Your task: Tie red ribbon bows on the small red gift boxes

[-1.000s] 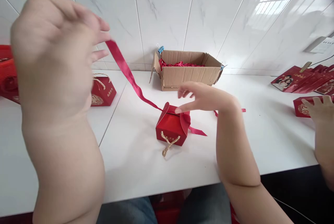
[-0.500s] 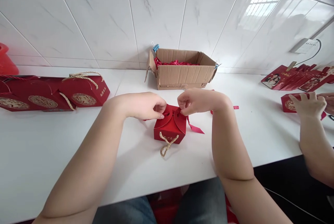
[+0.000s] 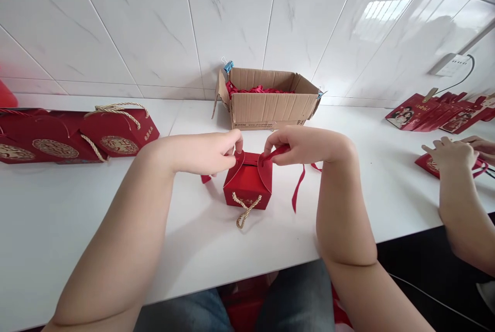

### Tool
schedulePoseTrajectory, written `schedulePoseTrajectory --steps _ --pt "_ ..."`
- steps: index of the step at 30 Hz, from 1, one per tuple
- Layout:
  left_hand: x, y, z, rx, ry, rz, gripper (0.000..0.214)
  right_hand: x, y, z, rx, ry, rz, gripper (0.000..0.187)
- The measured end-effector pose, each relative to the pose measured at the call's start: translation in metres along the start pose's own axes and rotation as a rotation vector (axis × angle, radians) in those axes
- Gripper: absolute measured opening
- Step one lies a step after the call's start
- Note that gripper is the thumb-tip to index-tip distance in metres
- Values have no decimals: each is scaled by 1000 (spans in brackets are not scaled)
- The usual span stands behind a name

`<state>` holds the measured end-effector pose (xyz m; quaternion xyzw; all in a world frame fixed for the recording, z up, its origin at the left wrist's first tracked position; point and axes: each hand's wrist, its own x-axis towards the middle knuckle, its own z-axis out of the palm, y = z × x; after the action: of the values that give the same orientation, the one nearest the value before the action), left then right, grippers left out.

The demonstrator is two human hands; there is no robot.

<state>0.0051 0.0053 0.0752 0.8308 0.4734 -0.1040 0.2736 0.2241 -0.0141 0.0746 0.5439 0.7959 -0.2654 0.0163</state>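
Note:
A small red gift box [image 3: 247, 187] with a gold rope handle stands on the white table [image 3: 193, 239] in front of me. My left hand [image 3: 216, 151] pinches a red ribbon at the box's left top flap. Its short end shows below the hand. At the right flap, my right hand [image 3: 297, 145] is closed on the same red ribbon [image 3: 298, 187], whose free end hangs down to the right of the box. Both hands are just above the box's top.
An open cardboard box [image 3: 270, 108] with red filling stands behind, by the tiled wall. Flat red gift bags [image 3: 77, 138] lie at the left. Red boxes [image 3: 436, 113] are stacked at the right, where another person's hands [image 3: 452, 154] rest on a red item.
My left hand came down from high at the left to the box's top. The ribbon, earlier stretched up to the left, is now held by both hands at the flaps.

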Motion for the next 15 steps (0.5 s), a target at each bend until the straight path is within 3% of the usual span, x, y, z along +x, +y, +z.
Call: schedulePoseTrajectory --steps 8,15 --pt "11 0 2 110 -22 6 33 9 -8 7 -130 52 97 37" --pt "23 6 11 74 -51 71 43 26 -25 21 -190 -8 105 32"
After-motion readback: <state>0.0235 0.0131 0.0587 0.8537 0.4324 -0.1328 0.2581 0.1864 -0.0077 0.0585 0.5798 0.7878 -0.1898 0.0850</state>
